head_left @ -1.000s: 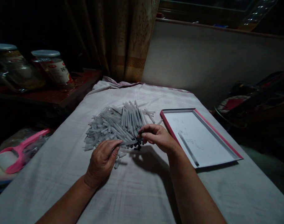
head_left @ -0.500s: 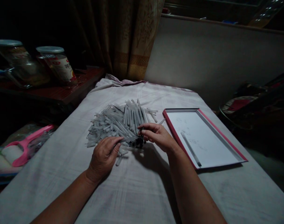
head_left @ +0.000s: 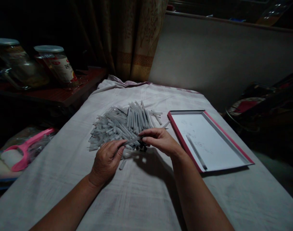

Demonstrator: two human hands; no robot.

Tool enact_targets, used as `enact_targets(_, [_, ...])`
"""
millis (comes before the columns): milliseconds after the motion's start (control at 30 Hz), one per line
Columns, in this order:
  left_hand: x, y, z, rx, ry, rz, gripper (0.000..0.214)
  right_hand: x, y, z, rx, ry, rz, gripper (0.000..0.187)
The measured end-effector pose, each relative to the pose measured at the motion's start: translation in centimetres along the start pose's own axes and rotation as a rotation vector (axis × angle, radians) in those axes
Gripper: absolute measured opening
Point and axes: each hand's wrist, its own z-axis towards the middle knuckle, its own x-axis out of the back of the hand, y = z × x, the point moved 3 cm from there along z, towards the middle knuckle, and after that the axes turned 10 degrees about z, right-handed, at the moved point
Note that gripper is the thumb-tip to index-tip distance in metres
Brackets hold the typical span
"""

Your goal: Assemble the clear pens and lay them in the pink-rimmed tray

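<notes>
My left hand [head_left: 109, 158] is closed, pinching a translucent grey pen barrel [head_left: 132, 140] between thumb and fingers. The barrel points to the right and slightly up. At its far end the fingertips of my right hand [head_left: 158, 139] close on a small black pen part, mostly hidden by the fingers. Just beneath them lie several more black pen parts [head_left: 142, 148] on the cloth. Behind both hands spreads a large heap of pen barrels [head_left: 112, 123], with a neater bunch on its right side. One loose barrel [head_left: 122, 164] rests in front of the heap.
To the right lies a shallow box lid [head_left: 182, 140] with red edges and a white inside. It holds one pen [head_left: 196, 152] with a dark end. A light checked cloth [head_left: 127, 199] covers the table. Jars [head_left: 56, 65] stand on a dark red cabinet at left.
My right hand has moved slightly left, bringing the black part from beside the barrel to its end. My left hand stays nearly in place with the barrel.
</notes>
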Motion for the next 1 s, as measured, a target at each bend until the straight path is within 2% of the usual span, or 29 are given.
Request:
enact_targets(300, [-0.05, -0.06, 0.01, -0.020, -0.014, 0.032, 0.021, 0.26, 0.32, 0.13, 0.065, -0.037, -0.147, 0.027])
enact_targets(567, [-0.21, -0.27, -0.06, -0.062, -0.016, 0.069, 0.023, 0.32, 0.40, 0.24, 0.207, -0.026, -0.368, 0.023])
enact_targets(733, [-0.08, -0.21, -0.06, -0.054, -0.004, 0.074, 0.023, 0.12, 0.52, 0.23, 0.202, -0.036, -0.344, 0.025])
enact_targets(833, [0.12, -0.13, 0.02, -0.059, 0.015, 0.074, 0.023, 0.02, 0.48, 0.20, 0.195, -0.024, -0.425, 0.023])
enact_targets(1000, [0.24, 0.09, 0.13, -0.102, 0.021, 0.080, 0.022, -0.13, 0.55, 0.15, 0.148, -0.016, -0.633, 0.053])
